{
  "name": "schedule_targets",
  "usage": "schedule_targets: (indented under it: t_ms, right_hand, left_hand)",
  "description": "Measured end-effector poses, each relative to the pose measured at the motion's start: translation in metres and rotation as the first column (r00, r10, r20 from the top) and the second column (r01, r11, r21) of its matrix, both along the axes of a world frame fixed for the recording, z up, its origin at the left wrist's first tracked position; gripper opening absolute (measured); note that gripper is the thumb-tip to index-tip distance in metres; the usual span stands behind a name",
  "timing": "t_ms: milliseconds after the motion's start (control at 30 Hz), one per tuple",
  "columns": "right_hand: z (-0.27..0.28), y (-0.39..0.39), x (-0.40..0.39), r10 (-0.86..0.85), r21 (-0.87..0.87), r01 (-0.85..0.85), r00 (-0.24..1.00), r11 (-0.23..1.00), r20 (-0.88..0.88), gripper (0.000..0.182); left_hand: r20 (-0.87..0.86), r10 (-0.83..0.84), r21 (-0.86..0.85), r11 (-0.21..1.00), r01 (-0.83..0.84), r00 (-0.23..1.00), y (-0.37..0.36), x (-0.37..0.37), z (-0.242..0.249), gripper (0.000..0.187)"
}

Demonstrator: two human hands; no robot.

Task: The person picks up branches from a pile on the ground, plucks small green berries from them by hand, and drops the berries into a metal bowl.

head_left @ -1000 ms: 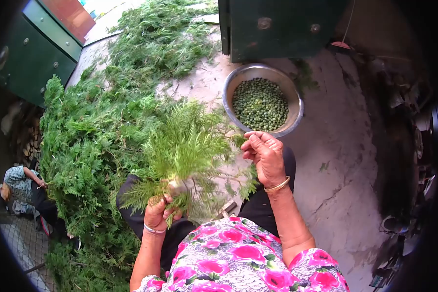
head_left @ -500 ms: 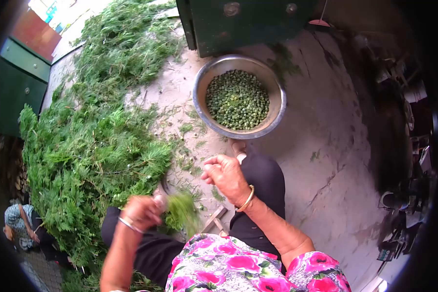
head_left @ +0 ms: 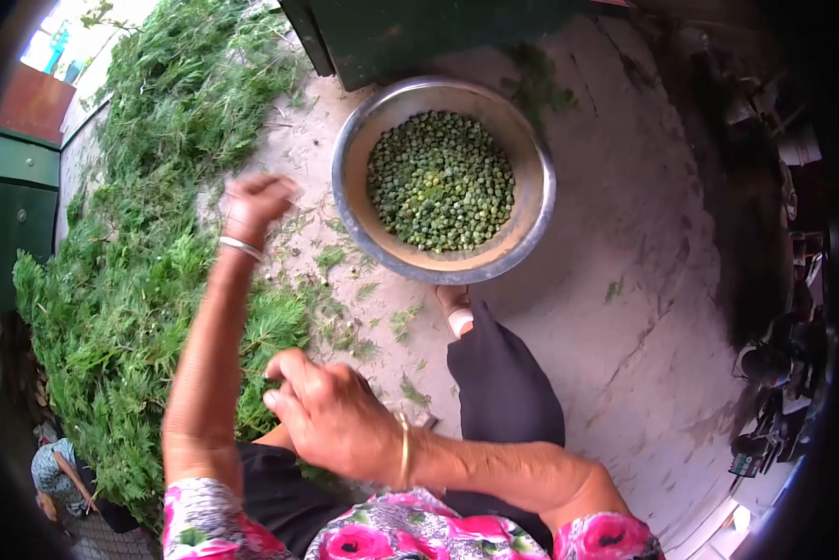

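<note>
The left hand (head_left: 251,203) is reaching out over the far-left ground, fingers curled in loosely w/ nothing visible in them; it's hanging above the edge of the green branch pile (head_left: 130,280), prob. because that's where the sprigs are lying. The right hand (head_left: 331,415) is sitting near the body above the lap, fingers bunched together; can't tell if anything small is pinched in there. Hands are well apart, one far, one near.

The metal bowl (head_left: 352,210) is sitting on the concrete floor (head_left: 643,233) to the right of the pile, just beyond the person's foot (head_left: 455,313), close enough to drop things into. It's holding green seeds (head_left: 441,182). Loose green bits are lying scattered btwn bowl & pile. Another person (head_left: 60,476) is crouching at near left.
</note>
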State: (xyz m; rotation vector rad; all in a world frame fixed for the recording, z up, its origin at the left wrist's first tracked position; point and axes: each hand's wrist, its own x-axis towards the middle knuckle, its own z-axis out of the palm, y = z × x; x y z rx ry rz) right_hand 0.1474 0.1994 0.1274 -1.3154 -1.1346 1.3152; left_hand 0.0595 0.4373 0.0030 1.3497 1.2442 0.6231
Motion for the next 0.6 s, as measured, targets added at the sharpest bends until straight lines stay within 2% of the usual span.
schedule_targets:
  t_ms: [67, 133, 200, 233, 267, 333, 367, 433, 467, 533, 567, 600]
  right_hand:
    - [-0.007, -0.009, 0.011, -0.017, -0.071, 0.017, 1.000, 0.997, 0.002, 0.018]
    - [-0.004, -0.012, 0.028, -0.065, -0.174, 0.042, 0.990, 0.984, -0.125, 0.018]
    - [-0.001, -0.010, 0.046, -0.093, -0.324, -0.067, 0.887, 0.944, -0.453, 0.019]
    - [0.019, 0.000, 0.069, -0.179, -0.430, -0.080, 0.829, 0.899, -0.529, 0.019]
    - [0.017, 0.000, 0.075, -0.185, -0.436, -0.076, 0.830, 0.897, -0.526, 0.019]
    - [0.009, -0.003, 0.084, -0.436, -0.586, 0.047, 0.717, 0.809, -0.545, 0.015]
    - [0.005, -0.003, 0.093, -0.420, -0.573, 0.037, 0.720, 0.819, -0.553, 0.015]
    - [0.005, -0.001, 0.105, -0.432, -0.626, -0.008, 0.716, 0.780, -0.548, 0.016]
    - [0.004, -0.001, 0.109, -0.447, -0.661, -0.029, 0.715, 0.750, -0.538, 0.016]
    - [-0.004, -0.005, 0.113, -0.472, -0.677, -0.010, 0.708, 0.736, -0.524, 0.016]
    - [-0.007, -0.006, 0.115, -0.492, -0.685, 0.000, 0.695, 0.729, -0.524, 0.016]
    - [-0.009, -0.007, 0.118, -0.493, -0.688, 0.000, 0.696, 0.726, -0.521, 0.016]
  left_hand:
    - [0.000, -0.154, -0.040, 0.987, 0.154, 0.988, -0.043, 0.047, -0.050, 0.021]
    - [-0.245, -0.302, 0.121, 0.933, 0.338, 0.921, -0.063, 0.086, -0.091, 0.020]
    - [-0.361, -0.363, 0.277, 0.838, 0.471, 0.859, -0.069, 0.116, -0.128, 0.020]
    - [-0.385, -0.357, 0.263, 0.841, 0.472, 0.851, -0.068, 0.130, -0.150, 0.017]
    - [-0.423, -0.357, 0.268, 0.829, 0.491, 0.833, -0.067, 0.143, -0.160, 0.018]
    - [-0.525, -0.311, 0.304, 0.801, 0.515, 0.792, -0.065, 0.166, -0.190, 0.022]
    - [-0.520, -0.316, 0.300, 0.803, 0.516, 0.794, -0.061, 0.176, -0.202, 0.022]
    - [-0.652, -0.207, 0.396, 0.727, 0.561, 0.729, -0.058, 0.196, -0.227, 0.029]
    - [-0.646, -0.215, 0.392, 0.730, 0.560, 0.733, -0.061, 0.206, -0.229, 0.029]
    - [-0.778, -0.206, 0.259, 0.755, 0.602, 0.594, -0.062, 0.224, -0.229, 0.030]
    - [-0.793, -0.179, 0.325, 0.685, 0.652, 0.582, -0.061, 0.226, -0.238, 0.025]
    - [-0.792, -0.181, 0.323, 0.687, 0.651, 0.584, -0.058, 0.229, -0.246, 0.025]
